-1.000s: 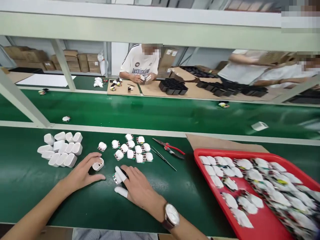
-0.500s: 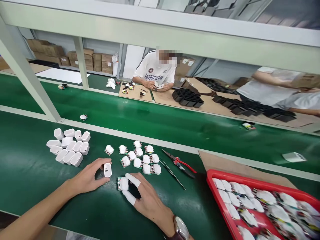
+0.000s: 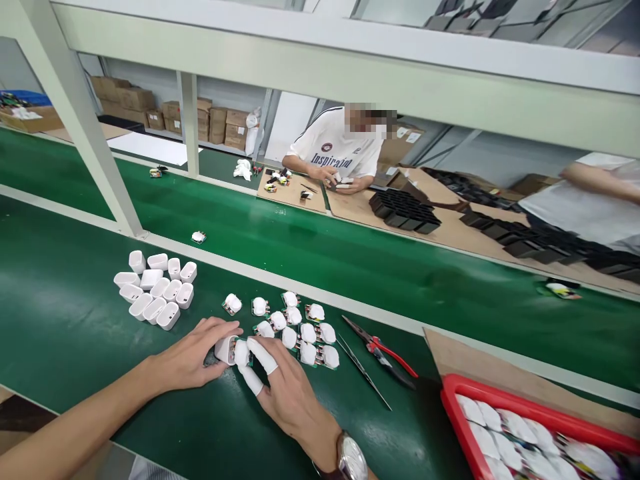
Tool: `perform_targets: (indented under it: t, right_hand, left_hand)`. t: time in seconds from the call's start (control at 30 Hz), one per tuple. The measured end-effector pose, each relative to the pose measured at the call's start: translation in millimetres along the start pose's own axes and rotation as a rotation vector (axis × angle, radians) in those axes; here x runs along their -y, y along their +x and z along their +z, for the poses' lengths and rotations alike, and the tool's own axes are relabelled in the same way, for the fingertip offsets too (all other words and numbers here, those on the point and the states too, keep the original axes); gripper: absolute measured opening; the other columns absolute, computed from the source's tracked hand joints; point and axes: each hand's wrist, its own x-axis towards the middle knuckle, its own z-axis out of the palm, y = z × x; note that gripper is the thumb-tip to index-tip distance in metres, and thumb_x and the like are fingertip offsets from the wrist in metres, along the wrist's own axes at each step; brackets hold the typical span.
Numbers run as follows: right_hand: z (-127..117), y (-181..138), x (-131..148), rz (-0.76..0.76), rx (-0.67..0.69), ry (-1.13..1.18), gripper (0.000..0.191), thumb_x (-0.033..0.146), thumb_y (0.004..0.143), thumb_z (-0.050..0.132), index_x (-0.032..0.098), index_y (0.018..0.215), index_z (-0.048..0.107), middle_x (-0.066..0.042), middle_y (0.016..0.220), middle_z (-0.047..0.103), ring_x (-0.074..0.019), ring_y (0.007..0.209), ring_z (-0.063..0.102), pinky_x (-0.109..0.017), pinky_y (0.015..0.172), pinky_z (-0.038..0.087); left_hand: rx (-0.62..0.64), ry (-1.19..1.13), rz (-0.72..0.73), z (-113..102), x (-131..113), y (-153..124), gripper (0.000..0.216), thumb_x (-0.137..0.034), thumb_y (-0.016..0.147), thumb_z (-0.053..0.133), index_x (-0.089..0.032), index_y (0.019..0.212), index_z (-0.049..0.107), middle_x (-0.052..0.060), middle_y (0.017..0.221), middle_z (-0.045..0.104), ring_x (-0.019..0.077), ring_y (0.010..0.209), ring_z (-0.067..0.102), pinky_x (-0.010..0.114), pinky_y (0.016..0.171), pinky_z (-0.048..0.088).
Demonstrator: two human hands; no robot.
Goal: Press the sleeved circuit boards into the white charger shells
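Note:
My left hand [image 3: 200, 353] grips a small white plastic housing [image 3: 226, 349], its open end turned to the right. Between the capped thumb and finger of my right hand [image 3: 287, 380] is a circuit board with a white putty-like blob [image 3: 243, 352]. The board's left end is at the housing's mouth; how far inside it reaches I cannot tell. White finger cots cover two of my right fingertips. Just beyond my hands lie several similar boards [image 3: 308, 333]. A cluster of white housings [image 3: 155, 308] stands farther left, most with open ends up.
Tweezers [image 3: 365, 372] and red-handled pliers [image 3: 380, 350] lie right of the boards. A red tray [image 3: 460, 427] full of boards stands at the lower right. Beyond the pale rail [image 3: 320, 293] runs a green belt [image 3: 300, 240], with a co-worker [image 3: 345, 150] seated across it.
My hands have come together: the housing has turned its open end toward the board, and the board now meets its mouth. The view has shifted, so the scene sits farther right in places.

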Motion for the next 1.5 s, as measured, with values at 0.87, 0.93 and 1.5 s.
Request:
perform_targets:
  t: [0.87, 0.93, 1.5]
  right_hand:
    - [10.3, 8.5, 1.3, 0.037, 0.058, 0.202, 0.035, 0.015, 0.100, 0.065, 0.021, 0.134, 0.060, -0.017, 0.144, 0.061, -0.0306, 0.132, 0.062, -0.053, 0.109, 0.059]
    - [12.1, 8.0, 2.2, 0.067, 0.006, 0.259, 0.035, 0.016, 0.100, 0.065, 0.023, 0.134, 0.059, -0.015, 0.140, 0.063, -0.0273, 0.128, 0.065, -0.047, 0.105, 0.061]
    - [14.0, 3.5, 0.8, -0.057, 0.079, -0.053, 0.025, 0.005, 0.097, 0.053, 0.014, 0.118, 0.065, -0.016, 0.117, 0.063, -0.0284, 0.105, 0.060, -0.046, 0.091, 0.061]
  left_hand:
    - [0.121, -0.079, -0.132, -5.2, -4.5, -4.9, 0.064, -0.034, 0.107, 0.060, -0.034, 0.165, 0.033, 0.006, 0.160, 0.056, 0.0279, 0.135, 0.067, 0.041, 0.109, 0.058]
    - [0.112, -0.058, -0.108, -4.0, -6.0, -5.4, 0.067, -0.033, 0.106, 0.061, -0.034, 0.166, 0.031, 0.006, 0.159, 0.058, 0.0280, 0.131, 0.069, 0.040, 0.106, 0.061]
    - [-0.098, -0.117, -0.012, 15.8, 8.0, -6.2, 0.024, -0.026, 0.101, 0.065, -0.025, 0.123, 0.055, 0.007, 0.121, 0.074, 0.0243, 0.113, 0.072, 0.041, 0.096, 0.062]
